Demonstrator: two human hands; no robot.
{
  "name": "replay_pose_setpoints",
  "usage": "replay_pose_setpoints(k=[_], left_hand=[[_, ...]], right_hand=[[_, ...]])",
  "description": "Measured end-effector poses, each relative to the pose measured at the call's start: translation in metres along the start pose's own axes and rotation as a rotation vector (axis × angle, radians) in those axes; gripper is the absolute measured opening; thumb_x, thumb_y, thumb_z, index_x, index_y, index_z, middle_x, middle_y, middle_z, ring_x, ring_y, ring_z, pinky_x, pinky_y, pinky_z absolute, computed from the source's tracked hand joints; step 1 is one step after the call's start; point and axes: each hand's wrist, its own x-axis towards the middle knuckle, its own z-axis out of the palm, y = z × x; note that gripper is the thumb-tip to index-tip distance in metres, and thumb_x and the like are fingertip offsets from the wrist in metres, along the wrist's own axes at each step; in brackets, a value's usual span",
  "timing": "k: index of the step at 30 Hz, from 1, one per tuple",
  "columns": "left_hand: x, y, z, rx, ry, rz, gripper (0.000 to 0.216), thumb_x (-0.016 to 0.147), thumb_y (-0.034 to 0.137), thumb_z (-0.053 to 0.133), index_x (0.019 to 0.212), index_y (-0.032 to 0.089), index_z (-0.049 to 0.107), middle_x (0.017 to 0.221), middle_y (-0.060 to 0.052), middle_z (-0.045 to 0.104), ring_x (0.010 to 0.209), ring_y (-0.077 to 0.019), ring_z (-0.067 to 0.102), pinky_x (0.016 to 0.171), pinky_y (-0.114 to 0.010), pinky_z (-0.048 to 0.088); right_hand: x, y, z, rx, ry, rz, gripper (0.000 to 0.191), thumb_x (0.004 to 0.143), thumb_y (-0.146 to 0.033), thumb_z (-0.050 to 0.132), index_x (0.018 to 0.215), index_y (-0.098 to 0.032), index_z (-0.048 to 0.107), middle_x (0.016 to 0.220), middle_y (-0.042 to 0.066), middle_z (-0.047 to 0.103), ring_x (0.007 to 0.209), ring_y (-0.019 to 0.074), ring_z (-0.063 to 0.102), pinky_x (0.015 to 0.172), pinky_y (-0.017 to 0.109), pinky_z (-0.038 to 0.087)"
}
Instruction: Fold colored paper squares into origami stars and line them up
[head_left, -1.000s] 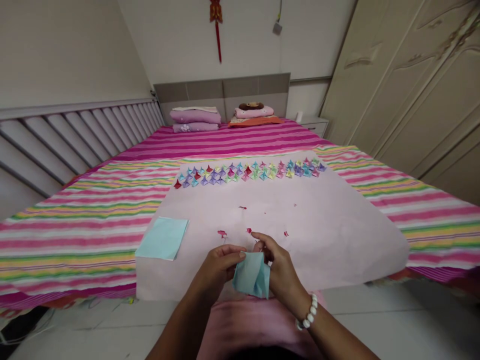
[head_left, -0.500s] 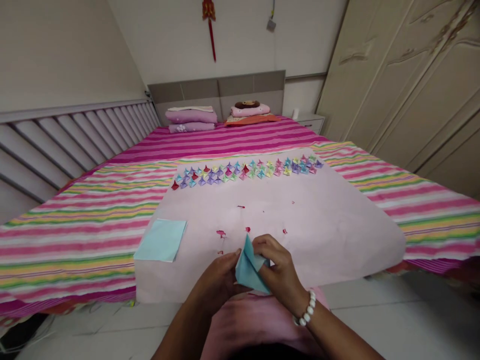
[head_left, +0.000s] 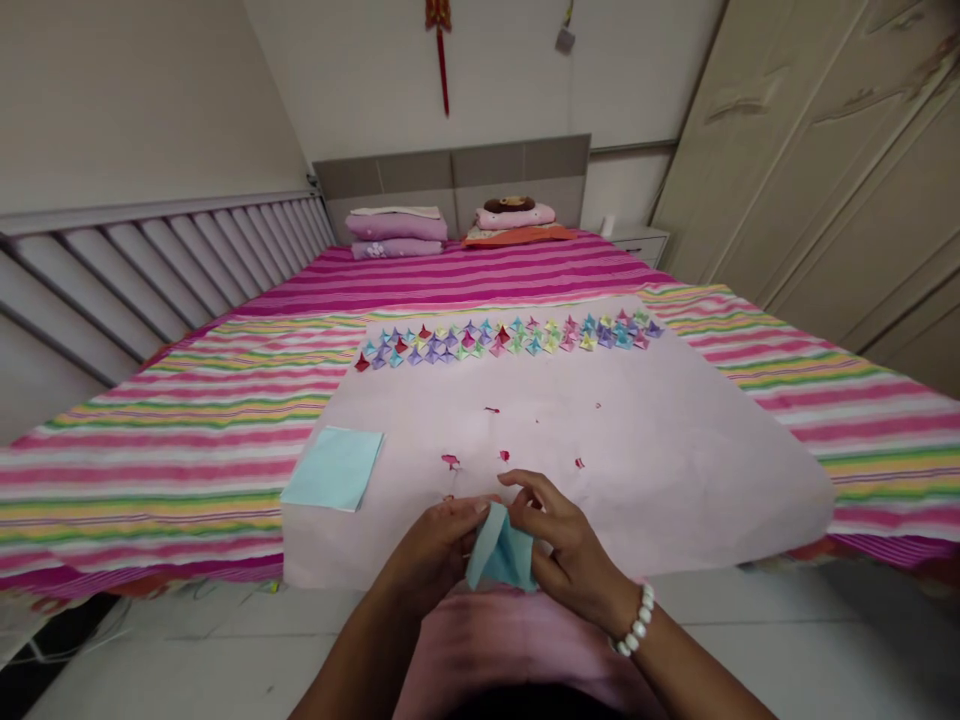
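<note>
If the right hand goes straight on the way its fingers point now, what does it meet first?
Probably the left hand, which pinches the same folded blue paper just opposite the right hand; depth is unclear.

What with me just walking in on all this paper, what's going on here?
A person's left hand and right hand both pinch a partly folded blue paper over the near edge of a pink sheet spread on the bed. A flat blue square lies to the left; a row of colourful folded pieces lines the far side.
</note>
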Motion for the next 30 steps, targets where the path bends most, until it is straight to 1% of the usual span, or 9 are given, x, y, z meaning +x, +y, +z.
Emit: replay_pose_setpoints(k=[4, 7, 12, 14, 18, 21, 24, 27, 30], left_hand=[[0.002, -0.005, -0.005, -0.011, 0.023, -0.038, 0.031, 0.077, 0.033, 0.067, 0.100, 0.013, 0.070, 0.073, -0.005, 0.066, 0.060, -0.0111, 0.058, 0.060, -0.023, 0.042], [0.002, -0.005, -0.007, -0.030, 0.034, -0.036, 0.031, 0.076, 0.032, 0.069, 0.100, 0.012, 0.070, 0.066, -0.003, 0.064, 0.055, -0.0089, 0.055, 0.054, -0.020, 0.040], [0.002, -0.002, -0.007, -0.043, 0.074, 0.028, 0.031, 0.074, 0.032, 0.070, 0.098, 0.012, 0.071, 0.073, -0.005, 0.067, 0.064, -0.0123, 0.059, 0.062, -0.024, 0.045], [0.002, -0.002, -0.007, -0.036, 0.148, 0.071, 0.032, 0.070, 0.034, 0.073, 0.094, 0.012, 0.072, 0.073, -0.006, 0.068, 0.064, -0.0133, 0.059, 0.062, -0.025, 0.046], [0.003, -0.003, -0.003, 0.114, 0.402, 0.188, 0.034, 0.064, 0.037, 0.076, 0.088, 0.013, 0.073, 0.065, -0.002, 0.067, 0.055, -0.0103, 0.054, 0.051, -0.021, 0.041], [0.003, -0.006, 0.003, 0.292, 0.527, 0.325, 0.027, 0.066, 0.034, 0.073, 0.084, 0.014, 0.074, 0.064, -0.001, 0.068, 0.055, -0.0104, 0.054, 0.049, -0.020, 0.040], [0.003, -0.010, 0.008, 0.353, 0.560, 0.449, 0.023, 0.069, 0.033, 0.071, 0.083, 0.015, 0.074, 0.068, -0.002, 0.071, 0.063, -0.0137, 0.060, 0.055, -0.021, 0.045], [0.005, -0.013, 0.009, 0.288, 0.587, 0.481, 0.025, 0.069, 0.035, 0.071, 0.086, 0.016, 0.072, 0.069, -0.003, 0.072, 0.065, -0.0151, 0.063, 0.058, -0.022, 0.049], [0.007, -0.013, 0.007, 0.132, 0.577, 0.430, 0.030, 0.067, 0.036, 0.073, 0.088, 0.015, 0.070, 0.067, -0.002, 0.071, 0.060, -0.0132, 0.062, 0.057, -0.022, 0.050]], right_hand=[[-0.001, 0.003, 0.000, -0.075, 0.001, -0.073, 0.035, 0.067, 0.003, 0.042, 0.084, -0.019, 0.064, 0.126, 0.012, 0.048, 0.088, 0.0206, 0.053, 0.079, 0.038, 0.049], [-0.003, 0.003, 0.002, -0.067, 0.009, -0.088, 0.029, 0.071, 0.002, 0.043, 0.078, -0.018, 0.062, 0.125, 0.012, 0.048, 0.089, 0.0208, 0.052, 0.079, 0.038, 0.048], [-0.005, -0.005, 0.001, 0.121, 0.009, -0.006, 0.033, 0.074, -0.001, 0.043, 0.092, -0.020, 0.063, 0.128, 0.012, 0.045, 0.094, 0.0208, 0.053, 0.083, 0.037, 0.046], [-0.006, -0.008, -0.001, 0.240, -0.002, 0.070, 0.026, 0.080, -0.008, 0.044, 0.092, -0.020, 0.064, 0.128, 0.011, 0.046, 0.099, 0.0215, 0.053, 0.087, 0.036, 0.044], [-0.004, -0.009, -0.002, 0.487, 0.033, 0.257, 0.022, 0.089, -0.029, 0.045, 0.082, -0.019, 0.064, 0.125, 0.011, 0.051, 0.106, 0.0243, 0.053, 0.090, 0.036, 0.041], [-0.002, -0.007, 0.005, 0.577, 0.137, 0.407, 0.027, 0.085, -0.038, 0.056, 0.065, -0.018, 0.058, 0.114, 0.010, 0.058, 0.101, 0.0243, 0.055, 0.083, 0.034, 0.043], [0.001, -0.007, 0.018, 0.598, 0.212, 0.539, 0.027, 0.072, -0.037, 0.071, 0.062, -0.018, 0.056, 0.099, 0.009, 0.062, 0.082, 0.0204, 0.057, 0.069, 0.030, 0.045], [0.003, -0.007, 0.030, 0.696, 0.300, 0.655, 0.027, 0.066, -0.036, 0.076, 0.065, -0.019, 0.056, 0.071, 0.001, 0.060, 0.063, 0.0147, 0.054, 0.058, 0.027, 0.044], [0.006, -0.006, 0.036, 0.890, 0.416, 0.733, 0.035, 0.056, -0.033, 0.083, 0.077, -0.020, 0.058, 0.064, -0.002, 0.061, 0.060, 0.0139, 0.057, 0.060, 0.028, 0.046]])
